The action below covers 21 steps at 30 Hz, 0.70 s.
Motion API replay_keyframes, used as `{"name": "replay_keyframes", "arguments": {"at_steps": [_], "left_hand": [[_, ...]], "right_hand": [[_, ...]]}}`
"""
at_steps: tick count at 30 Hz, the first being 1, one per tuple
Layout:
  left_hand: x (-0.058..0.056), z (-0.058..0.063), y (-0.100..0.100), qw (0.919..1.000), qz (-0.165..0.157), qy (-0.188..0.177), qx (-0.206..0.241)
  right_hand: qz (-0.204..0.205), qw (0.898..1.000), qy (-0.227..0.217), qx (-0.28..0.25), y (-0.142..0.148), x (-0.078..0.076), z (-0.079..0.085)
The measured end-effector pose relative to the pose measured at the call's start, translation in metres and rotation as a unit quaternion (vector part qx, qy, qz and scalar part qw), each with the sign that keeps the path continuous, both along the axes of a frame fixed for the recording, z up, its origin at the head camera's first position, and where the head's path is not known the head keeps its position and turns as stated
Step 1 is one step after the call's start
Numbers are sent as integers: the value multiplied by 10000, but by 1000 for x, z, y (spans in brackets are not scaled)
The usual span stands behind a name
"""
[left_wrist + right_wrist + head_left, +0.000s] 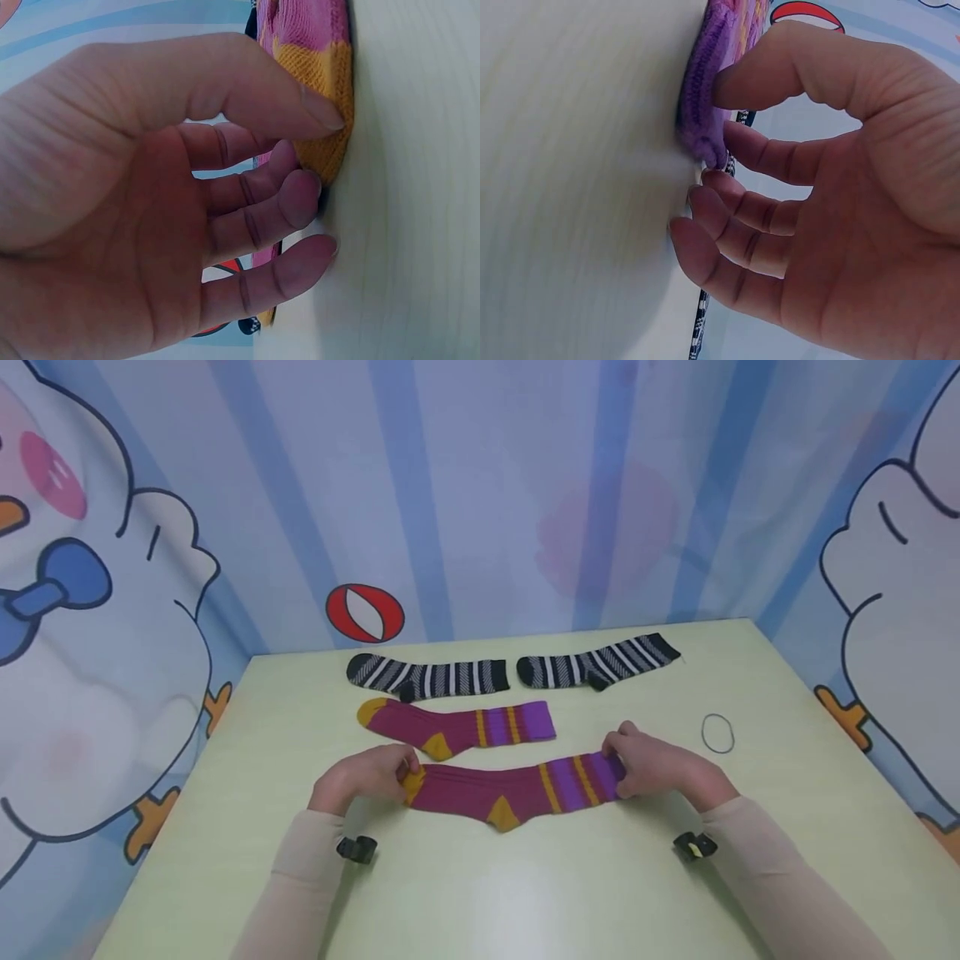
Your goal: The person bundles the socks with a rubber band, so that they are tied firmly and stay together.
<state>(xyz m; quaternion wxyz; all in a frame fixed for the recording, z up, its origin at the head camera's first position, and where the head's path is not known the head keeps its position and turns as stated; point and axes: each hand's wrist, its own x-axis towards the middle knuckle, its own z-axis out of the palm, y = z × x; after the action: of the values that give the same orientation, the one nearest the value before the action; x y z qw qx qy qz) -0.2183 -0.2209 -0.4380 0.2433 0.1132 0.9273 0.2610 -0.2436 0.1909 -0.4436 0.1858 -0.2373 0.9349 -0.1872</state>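
Observation:
A maroon sock (pixel 457 787) with a mustard toe and heel and a purple striped cuff lies flat on the table, nearest the person. At its mustard toe the left hand (pixel 378 772) pinches the end, thumb on the knit (pixel 319 82); part of the index finger is hidden. The right hand (pixel 652 763) pinches the purple cuff (pixel 701 90) at the opposite end, its other fingertips close to the tabletop. Just behind lies a matching maroon sock (pixel 450 724), toe to the left, touched by neither hand.
Two black-and-white striped socks, a left one (pixel 450 679) and a right one (pixel 607 662), lie along the back of the pale table (pixel 487 893). A thin dark ring-shaped band (pixel 717 733) is at right. A printed cloth curtain (pixel 495 502) stands behind.

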Motion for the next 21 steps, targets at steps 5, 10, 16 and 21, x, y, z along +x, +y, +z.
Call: {"name": "replay_keyframes", "arguments": {"at_steps": [5, 10, 16, 21], "left_hand": [[-2, 0, -2, 10000, -19, -15, -3], [-1, 0, -2, 9999, 42, -38, -113], [-1, 2, -1, 9999, 47, -48, -135], [-2, 0, -1, 9999, 11, -86, -82]], "right_hand": [[-52, 9999, -76, 97, -2, -4, -1], [-86, 9999, -128, 64, -2, -4, -3], [-29, 9999, -129, -3, -1, -2, -2], [193, 9997, -135, -28, 4, -4, 1]]}}
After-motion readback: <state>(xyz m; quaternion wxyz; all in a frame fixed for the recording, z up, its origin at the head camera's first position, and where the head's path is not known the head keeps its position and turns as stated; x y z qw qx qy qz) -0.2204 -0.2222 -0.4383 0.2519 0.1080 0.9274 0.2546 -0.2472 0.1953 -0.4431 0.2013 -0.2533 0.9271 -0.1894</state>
